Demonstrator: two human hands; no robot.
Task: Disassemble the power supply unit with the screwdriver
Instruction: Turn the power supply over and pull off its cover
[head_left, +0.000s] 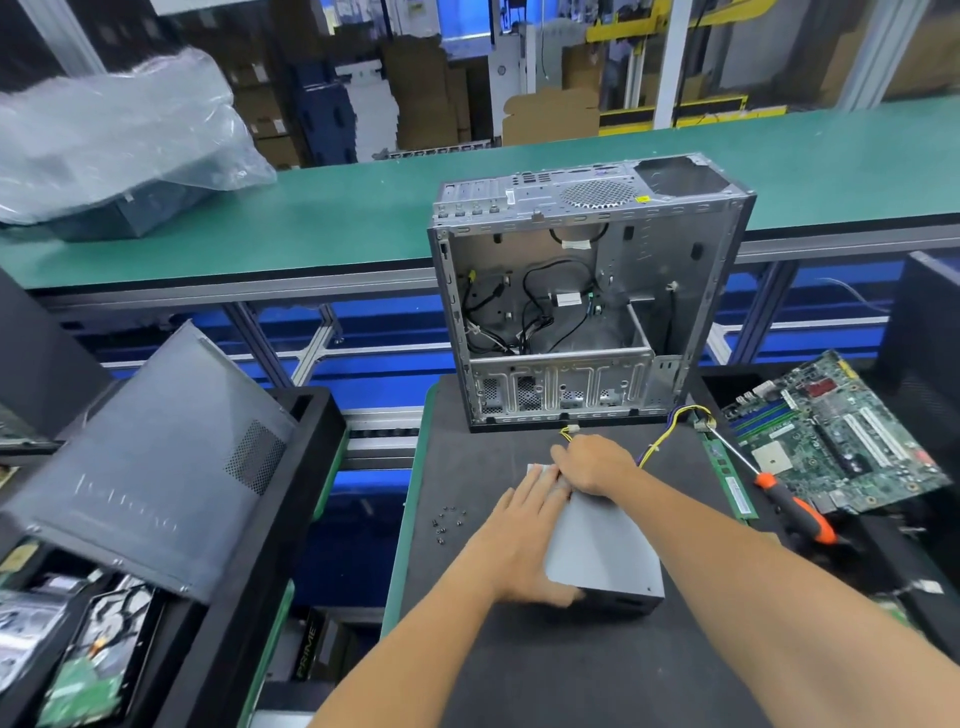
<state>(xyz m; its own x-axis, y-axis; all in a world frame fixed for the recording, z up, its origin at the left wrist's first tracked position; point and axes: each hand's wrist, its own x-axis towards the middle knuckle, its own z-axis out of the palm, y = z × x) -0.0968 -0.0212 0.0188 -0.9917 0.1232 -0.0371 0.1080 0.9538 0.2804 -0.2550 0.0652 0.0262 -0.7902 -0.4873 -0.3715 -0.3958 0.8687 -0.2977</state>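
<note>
Steel made up the grey rectangular power supply unit (602, 551), which lay flat on the dark worktop (571, 670) nearest the person. It looked stiff and fairly heavy, its painted lid smooth enough to slip, so the side edges seemed the safest hold. The left hand (524, 545) lay across its near-left edge, fingers straight and pressing. The right hand (592, 465) curled its fingers over the far end of the cover. Small black screws (448, 521) sat loose beside it. Right of that, the orange-handled screwdriver (779, 493) lay untouched. Beyond stood the gutted silver computer case (582, 291).
</note>
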